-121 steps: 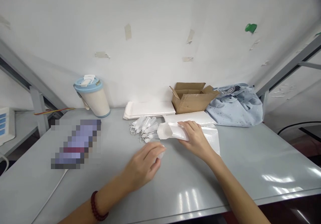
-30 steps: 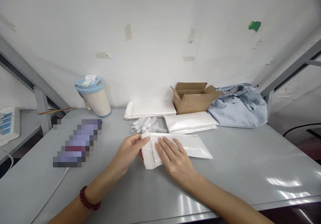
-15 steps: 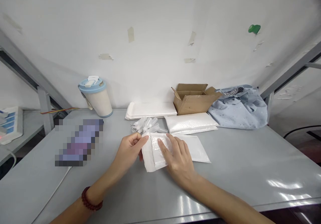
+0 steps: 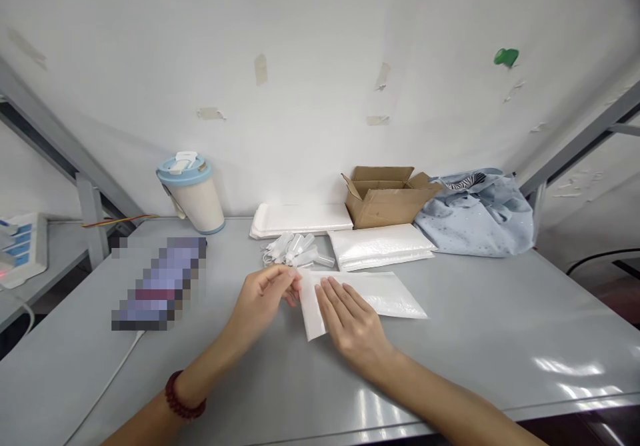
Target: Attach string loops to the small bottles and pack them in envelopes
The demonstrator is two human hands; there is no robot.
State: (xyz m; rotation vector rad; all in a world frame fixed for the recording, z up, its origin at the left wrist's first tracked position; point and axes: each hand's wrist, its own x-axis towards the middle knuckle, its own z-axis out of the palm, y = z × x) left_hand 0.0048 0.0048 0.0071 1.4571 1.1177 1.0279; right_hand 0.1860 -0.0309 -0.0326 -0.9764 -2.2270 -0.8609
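Note:
A white bubble mailer [image 4: 395,293] lies on the grey table in front of me, its plain flap end [image 4: 311,313] toward the left. My right hand [image 4: 353,323] rests on the mailer with fingers stretched out and side by side, pressing near the flap. At the mailer's upper left corner, the thumb and fingers of my left hand [image 4: 267,296] are pinched together. Just behind it lie several small clear plastic tubes [image 4: 295,249] with loops. Part of the mailer is covered by my right hand.
Behind are stacked white mailers [image 4: 305,218], shiny white mailers [image 4: 383,245], an open cardboard box [image 4: 393,206] and a light blue cloth bag [image 4: 475,223]. A lidded tumbler [image 4: 194,196] and a blurred phone [image 4: 163,283] with a cable stand left. The wall closes the back.
The flap end looks flatter, and the bumpy surface near it is out of sight. My right hand has flattened over the mailer. My left hand has shifted slightly right with the corner.

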